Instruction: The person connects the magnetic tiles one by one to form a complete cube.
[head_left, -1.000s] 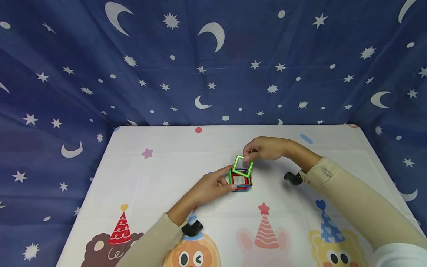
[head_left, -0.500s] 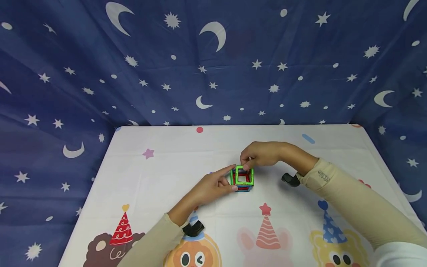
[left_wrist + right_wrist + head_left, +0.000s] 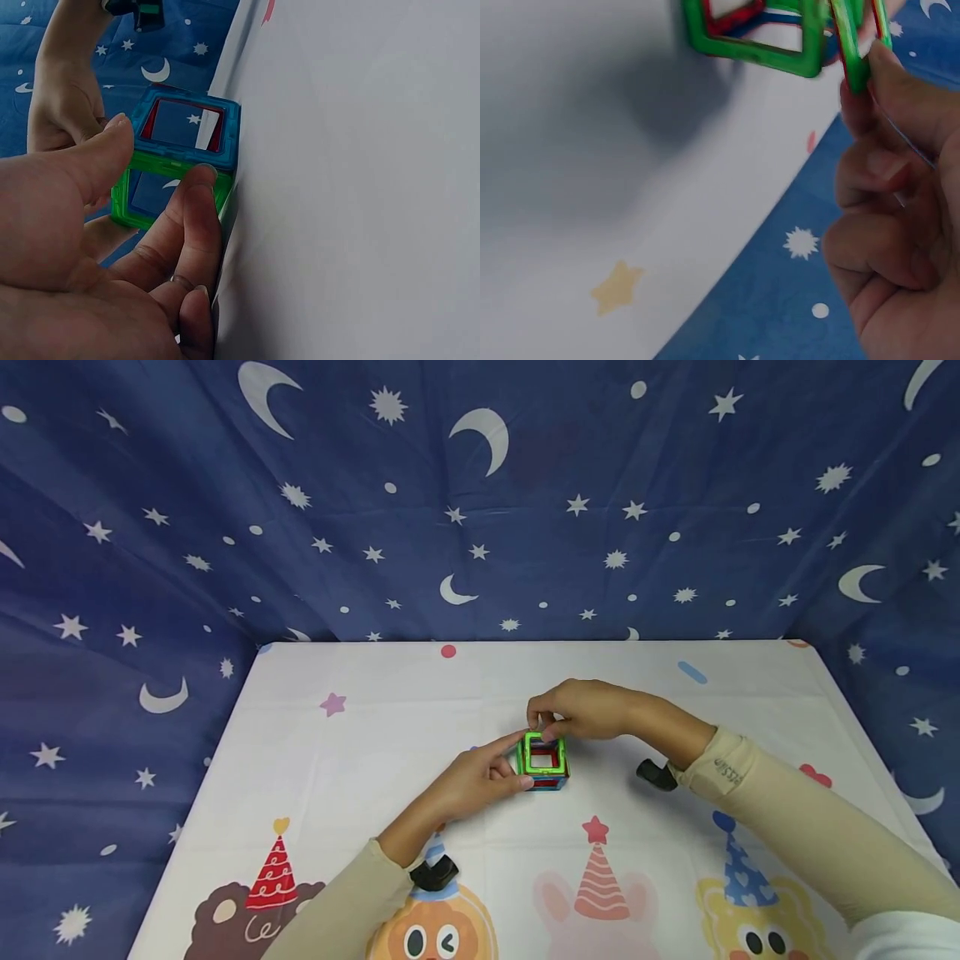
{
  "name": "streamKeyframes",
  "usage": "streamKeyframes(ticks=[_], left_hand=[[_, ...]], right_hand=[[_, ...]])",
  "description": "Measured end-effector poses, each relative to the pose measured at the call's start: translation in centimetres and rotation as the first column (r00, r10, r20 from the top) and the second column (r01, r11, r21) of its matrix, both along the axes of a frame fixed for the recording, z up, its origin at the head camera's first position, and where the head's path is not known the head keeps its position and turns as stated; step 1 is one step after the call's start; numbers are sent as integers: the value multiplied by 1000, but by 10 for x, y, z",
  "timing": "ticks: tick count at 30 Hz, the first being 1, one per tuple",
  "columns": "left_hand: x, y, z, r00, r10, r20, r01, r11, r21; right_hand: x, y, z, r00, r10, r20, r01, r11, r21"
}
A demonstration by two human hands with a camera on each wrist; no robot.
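A small box of see-through magnetic tiles, with a blue front tile (image 3: pixel 545 783), stands on the table. My left hand (image 3: pixel 465 789) holds it from the left, thumb at the front and index finger reaching to the back corner. In the left wrist view, fingertips rest on the green side tile (image 3: pixel 169 165), beside the blue tile (image 3: pixel 232 135). My right hand (image 3: pixel 588 708) pinches a green square tile (image 3: pixel 545 771) by its far edge, over the box's top. In the right wrist view, thumb and index finger grip that green tile (image 3: pixel 849 37), tilted close to the box.
The white tablecloth (image 3: pixel 405 710) bears printed party animals along the front. A blue curtain (image 3: pixel 375 585) with moons and stars rises behind the table and at both sides. Each wrist wears a black camera, such as the right one (image 3: pixel 657 774).
My right hand has brought the green tile down and slightly left, from above the box onto its top opening. My left hand stays at the box's left side.
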State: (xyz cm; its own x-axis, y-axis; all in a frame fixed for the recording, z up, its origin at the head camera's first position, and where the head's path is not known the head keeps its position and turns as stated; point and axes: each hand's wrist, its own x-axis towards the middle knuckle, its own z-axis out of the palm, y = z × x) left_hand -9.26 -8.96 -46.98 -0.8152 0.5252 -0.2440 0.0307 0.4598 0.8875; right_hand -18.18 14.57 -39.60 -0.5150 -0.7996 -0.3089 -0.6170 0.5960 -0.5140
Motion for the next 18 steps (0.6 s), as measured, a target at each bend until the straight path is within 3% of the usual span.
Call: streamKeyframes(ticks=[7, 13, 15, 18], left_hand=[[1, -1, 1, 1000, -14, -15, 14, 1000, -1], [0, 0, 1, 1000, -14, -21, 13, 1000, -15], [0, 0, 1, 1000, -13, -22, 13, 1000, -14], [0, 0, 0, 1000, -15, -24, 14, 1000, -18]], right_hand=[[10, 2, -11, 988, -43, -148, 34, 997, -68], [31, 11, -18, 932, -148, -332, 84, 976, -200], [42, 14, -21, 922, -162, -353, 78, 967, -241], [57, 18, -27, 927, -148, -345, 62, 967, -249]])
